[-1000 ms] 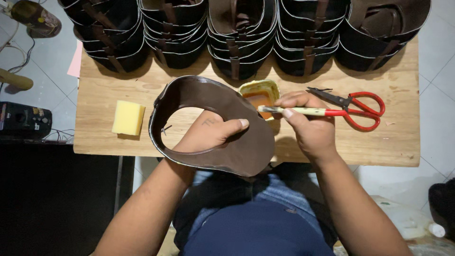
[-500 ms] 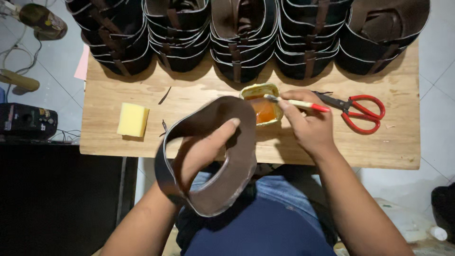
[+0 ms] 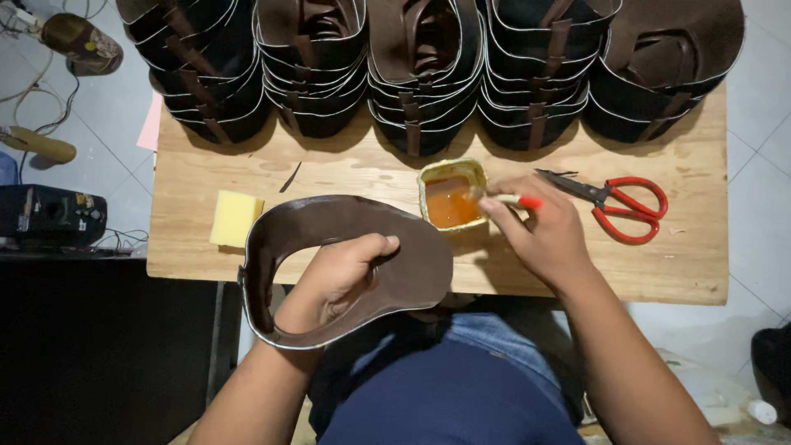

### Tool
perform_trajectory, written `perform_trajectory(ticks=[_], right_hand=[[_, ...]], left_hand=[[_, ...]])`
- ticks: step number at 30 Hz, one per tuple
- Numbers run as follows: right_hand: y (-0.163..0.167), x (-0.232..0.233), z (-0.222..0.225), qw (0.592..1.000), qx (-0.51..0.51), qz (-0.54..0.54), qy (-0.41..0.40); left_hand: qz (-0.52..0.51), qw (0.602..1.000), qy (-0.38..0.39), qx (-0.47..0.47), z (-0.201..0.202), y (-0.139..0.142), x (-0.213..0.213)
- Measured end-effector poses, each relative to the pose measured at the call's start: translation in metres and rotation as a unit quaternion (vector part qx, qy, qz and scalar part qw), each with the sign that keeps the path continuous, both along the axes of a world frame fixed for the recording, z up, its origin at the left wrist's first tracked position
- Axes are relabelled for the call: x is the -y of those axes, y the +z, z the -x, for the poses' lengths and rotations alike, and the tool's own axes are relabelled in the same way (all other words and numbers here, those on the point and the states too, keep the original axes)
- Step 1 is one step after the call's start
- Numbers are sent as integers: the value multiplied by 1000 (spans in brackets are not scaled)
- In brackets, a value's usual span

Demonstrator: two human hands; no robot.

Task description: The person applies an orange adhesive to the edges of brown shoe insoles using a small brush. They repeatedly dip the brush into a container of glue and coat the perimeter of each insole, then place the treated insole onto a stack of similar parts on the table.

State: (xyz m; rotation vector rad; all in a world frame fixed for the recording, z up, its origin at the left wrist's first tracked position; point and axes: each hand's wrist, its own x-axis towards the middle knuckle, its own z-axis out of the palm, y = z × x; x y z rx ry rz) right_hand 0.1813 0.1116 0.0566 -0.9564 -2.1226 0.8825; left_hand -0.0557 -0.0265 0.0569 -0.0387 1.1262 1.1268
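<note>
- Left hand [image 3: 342, 276]: fingers curled in a grip, forearm angled up from lower left.
- Right hand [image 3: 540, 235]: fingers pinched together, forearm from lower right.

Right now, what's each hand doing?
Left hand: closed on the leather piece.
Right hand: closed on a brush, tip in the glue pot.
</note>
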Motion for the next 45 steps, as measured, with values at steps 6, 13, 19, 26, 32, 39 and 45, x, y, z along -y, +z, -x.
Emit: perform_trajectory(ticks=[6,13,19,26,32,39,45], right_hand=[[-6,15,-7,948,-172,264,35],[-9,10,-2,965,-184,159,95],[-11,6,3,957,-189,174,134],[-23,6,-5,944,-205,247,76],[-22,7,1,944,-232,226,65],[5,11,13,953,-217,173,123],[19,4,21,954,-186,149,181]], left_hand=[[17,999,-44,-20,-13,17,-10],[41,983,-117,-137,-19,23,-13],[59,961,-154,-223,-19,17,-17],[-36,993,-35,-105,-16,33,-14],[-9,993,-90,-82,-16,46,-7],[-14,904,-305,-301,-11,13,-10],[-97,801,-416,-418,-10,-8,-10]])
